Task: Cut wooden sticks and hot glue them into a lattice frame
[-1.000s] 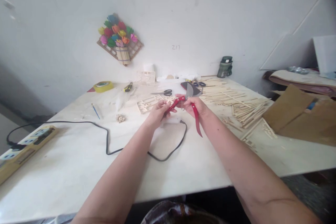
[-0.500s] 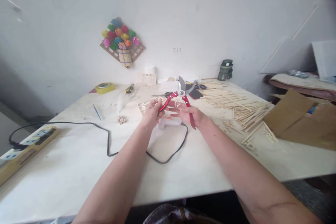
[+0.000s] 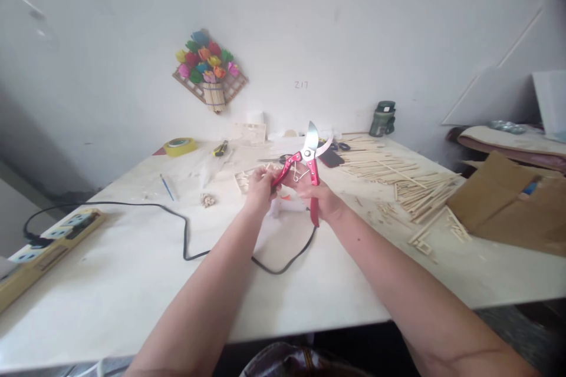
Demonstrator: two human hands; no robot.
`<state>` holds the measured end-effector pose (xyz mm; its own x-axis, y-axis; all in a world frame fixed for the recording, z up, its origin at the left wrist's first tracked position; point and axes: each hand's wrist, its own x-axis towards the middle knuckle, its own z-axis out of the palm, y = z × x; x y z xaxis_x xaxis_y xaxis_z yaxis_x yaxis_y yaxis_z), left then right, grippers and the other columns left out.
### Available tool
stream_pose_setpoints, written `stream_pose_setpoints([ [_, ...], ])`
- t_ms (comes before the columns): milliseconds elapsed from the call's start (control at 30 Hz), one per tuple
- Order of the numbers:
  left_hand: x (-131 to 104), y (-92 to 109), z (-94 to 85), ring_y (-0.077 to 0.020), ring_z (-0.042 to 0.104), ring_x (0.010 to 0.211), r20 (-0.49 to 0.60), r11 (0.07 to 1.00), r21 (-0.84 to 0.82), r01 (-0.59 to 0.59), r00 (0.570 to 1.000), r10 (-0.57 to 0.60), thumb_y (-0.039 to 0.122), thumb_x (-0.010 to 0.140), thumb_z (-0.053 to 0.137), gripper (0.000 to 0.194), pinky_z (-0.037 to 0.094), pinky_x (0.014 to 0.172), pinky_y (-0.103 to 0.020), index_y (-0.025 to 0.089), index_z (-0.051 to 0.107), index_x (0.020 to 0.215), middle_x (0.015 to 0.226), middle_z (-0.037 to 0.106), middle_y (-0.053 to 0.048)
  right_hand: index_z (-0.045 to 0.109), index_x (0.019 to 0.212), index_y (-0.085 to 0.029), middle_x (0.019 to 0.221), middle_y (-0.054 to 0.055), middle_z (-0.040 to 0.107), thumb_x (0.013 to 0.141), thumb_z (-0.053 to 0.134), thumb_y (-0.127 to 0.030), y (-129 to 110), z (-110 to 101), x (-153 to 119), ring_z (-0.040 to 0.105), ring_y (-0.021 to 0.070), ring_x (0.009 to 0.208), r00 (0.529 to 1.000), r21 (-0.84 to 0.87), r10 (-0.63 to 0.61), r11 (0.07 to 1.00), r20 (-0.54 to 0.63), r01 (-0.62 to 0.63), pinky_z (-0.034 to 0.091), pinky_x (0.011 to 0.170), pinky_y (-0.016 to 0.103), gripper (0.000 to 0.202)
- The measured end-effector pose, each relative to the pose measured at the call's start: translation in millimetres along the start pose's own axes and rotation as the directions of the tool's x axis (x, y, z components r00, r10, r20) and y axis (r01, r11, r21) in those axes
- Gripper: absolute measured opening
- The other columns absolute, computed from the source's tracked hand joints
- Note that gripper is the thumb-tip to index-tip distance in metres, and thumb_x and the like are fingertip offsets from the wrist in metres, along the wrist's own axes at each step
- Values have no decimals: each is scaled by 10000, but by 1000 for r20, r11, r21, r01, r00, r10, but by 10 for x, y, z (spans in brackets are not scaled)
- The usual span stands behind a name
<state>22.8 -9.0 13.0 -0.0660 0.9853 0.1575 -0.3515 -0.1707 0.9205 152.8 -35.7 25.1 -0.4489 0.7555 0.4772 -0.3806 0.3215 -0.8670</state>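
Note:
A pair of red-handled pruning shears (image 3: 308, 154) is held up above the table, blades pointing up and spread apart. The wire spring between the handles is visible. My left hand (image 3: 260, 189) is closed around the end of the left handle. My right hand (image 3: 326, 198) grips the right handle, its thumb across the front and its fingers partly hidden behind. Beneath the hands lies a white hot glue gun (image 3: 289, 206), partly covered by them. A small wooden stick frame (image 3: 241, 182) lies just beyond my left hand.
A black cord (image 3: 186, 230) crosses the table from the power strip (image 3: 57, 247). Many thin wooden sticks (image 3: 393, 171) lie at the right, beside a cardboard box (image 3: 499, 206). Yellow tape (image 3: 180, 146), a utility knife (image 3: 220, 148) and a green bottle (image 3: 382, 119) stand or lie toward the back.
The shears have turned slightly, and the right handle now hangs more upright. My right hand has closed more around that handle. The view has shifted a little.

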Motion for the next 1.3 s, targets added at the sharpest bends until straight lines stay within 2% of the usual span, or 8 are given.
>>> stream_pose_setpoints([
  [133,17,-17,-17,-74,513,412,-21,997,62,-39,999,40,417,616,670,351,334,355,-158,168,443,715,527,551,39,456,1143,-239,1014,42,599,538,471,-184,-34,-66,15,564,210,889,996,-61,29,998,-90,-34,437,794,388,607],
  [233,54,-9,-111,-106,594,529,9,997,67,-42,999,41,358,555,728,351,453,484,-205,138,485,682,649,635,-28,471,1094,-199,908,33,601,533,473,-165,-116,-237,6,559,191,791,985,-314,65,943,-158,-113,447,736,357,562],
  [300,83,-5,-188,-111,604,547,30,999,33,-39,999,38,325,539,740,331,480,538,-229,128,510,671,658,649,-43,510,992,-184,826,20,589,534,464,-153,-161,-376,-7,537,174,727,977,-561,57,811,-208,-166,442,680,322,462],
  [400,113,-9,-264,-102,596,531,57,1000,-8,-19,998,19,296,536,741,295,487,547,-231,121,534,650,641,648,-38,532,897,-167,746,21,580,567,467,-155,-207,-543,-28,516,161,670,961,-829,107,488,-253,-273,416,639,286,336],
  [533,122,-18,-287,-83,577,500,77,999,-38,11,997,-8,266,539,741,267,483,529,-209,111,551,645,595,630,-22,524,998,-148,842,74,616,614,483,-165,-258,-638,-50,539,176,716,940,-939,193,148,-280,-310,393,637,257,386],
  [700,132,-27,-303,-90,590,515,87,994,-101,41,996,-33,234,537,745,254,489,534,-206,111,552,647,610,637,-23,526,1043,-176,933,97,630,607,511,-174,-236,-708,-60,566,206,785,917,-967,304,-81,-256,-243,378,625,245,437],
  [933,149,-41,-321,-87,600,517,97,986,-141,89,992,-76,187,526,756,232,496,547,-188,94,571,631,636,652,-43,530,1049,-217,951,73,638,634,501,-217,-225,-733,-57,582,222,803,906,-957,346,-238,-243,-166,366,612,268,416],
  [1300,166,-69,-348,-90,611,551,138,979,-166,116,986,-93,150,549,744,188,504,555,-177,92,589,639,651,658,-52,546,1004,-223,949,66,644,664,487,-250,-235,-732,-57,581,226,827,910,-939,337,-318,-240,-130,358,626,284,346],
])
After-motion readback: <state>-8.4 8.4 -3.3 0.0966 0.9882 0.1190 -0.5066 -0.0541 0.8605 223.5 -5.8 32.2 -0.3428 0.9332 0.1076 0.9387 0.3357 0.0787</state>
